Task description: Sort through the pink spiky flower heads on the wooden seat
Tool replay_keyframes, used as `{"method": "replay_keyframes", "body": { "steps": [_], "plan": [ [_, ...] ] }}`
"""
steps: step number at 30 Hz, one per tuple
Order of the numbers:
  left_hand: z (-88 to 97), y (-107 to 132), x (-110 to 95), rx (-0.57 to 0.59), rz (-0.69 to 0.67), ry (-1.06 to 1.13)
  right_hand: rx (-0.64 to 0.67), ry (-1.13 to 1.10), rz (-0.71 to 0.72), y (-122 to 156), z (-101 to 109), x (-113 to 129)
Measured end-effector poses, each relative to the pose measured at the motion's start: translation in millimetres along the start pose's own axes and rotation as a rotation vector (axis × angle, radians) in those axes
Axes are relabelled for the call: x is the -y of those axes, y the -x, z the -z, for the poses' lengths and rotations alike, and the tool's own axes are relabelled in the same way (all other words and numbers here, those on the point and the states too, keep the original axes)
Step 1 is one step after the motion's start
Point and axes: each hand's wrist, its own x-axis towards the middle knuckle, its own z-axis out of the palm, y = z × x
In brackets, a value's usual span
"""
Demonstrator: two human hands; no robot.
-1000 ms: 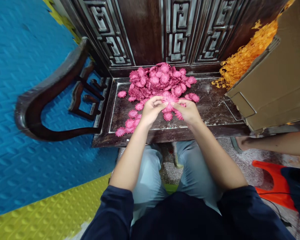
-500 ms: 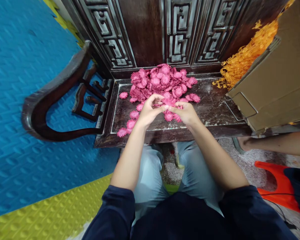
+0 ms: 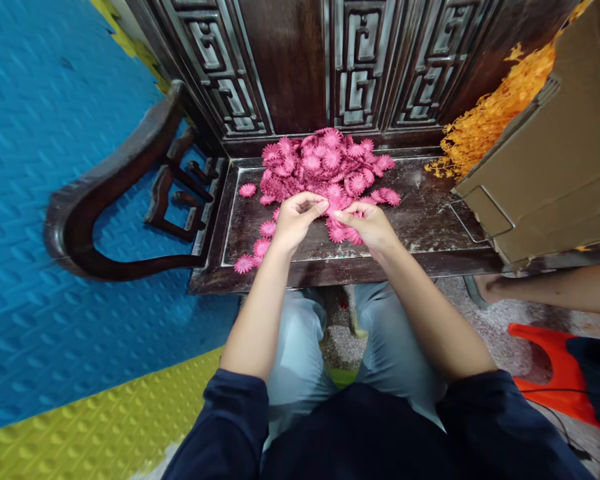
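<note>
On the dark wooden bench seat lies a heap of pink artificial flower heads [image 3: 313, 163]. In front of it my left hand [image 3: 297, 219] is closed, thumb and forefinger pinched at the edge of a pink flower [image 3: 335, 199]. My right hand [image 3: 369, 228] pinches at the same flower from the other side, its thumb pointing left. The flower's outline blends into the heap behind it, so its exact shape is hard to make out. Several loose flower heads [image 3: 261, 248] lie in a line left of my left wrist.
A carved wooden backrest [image 3: 295, 67] rises behind the bench [image 3: 420, 207], with a curved armrest [image 3: 60, 227] at left. At right stand a cardboard box [image 3: 555, 147] and orange artificial flowers [image 3: 495, 113]. A person's leg [image 3: 555, 288] and a red stool [image 3: 555, 373] are at lower right.
My fingertips have drawn slightly apart, the left hand shifting a little to the left. The heap stays as it was.
</note>
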Motion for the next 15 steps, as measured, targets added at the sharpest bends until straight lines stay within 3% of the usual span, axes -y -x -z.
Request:
{"method": "replay_keyframes", "body": {
  "steps": [6, 9, 12, 15],
  "plan": [
    [-2.3, 0.6, 5.4, -0.052, -0.083, -0.005, 0.011, -0.005, 0.03, -1.7, 0.3, -3.6],
    [0.2, -3.2, 7.8, -0.148, -0.14, 0.018, -0.008, -0.052, 0.043, -2.1, 1.0, -2.7],
    [16.0, -11.9, 13.0, -0.294, -0.168, 0.025, -0.058, -0.071, 0.038, -3.3, 5.1, -2.3],
    [48.4, -19.0, 24.0, -0.338, -0.113, -0.188, -0.091, -0.007, 0.033, -4.6, 10.6, -4.0]
  ]
}}
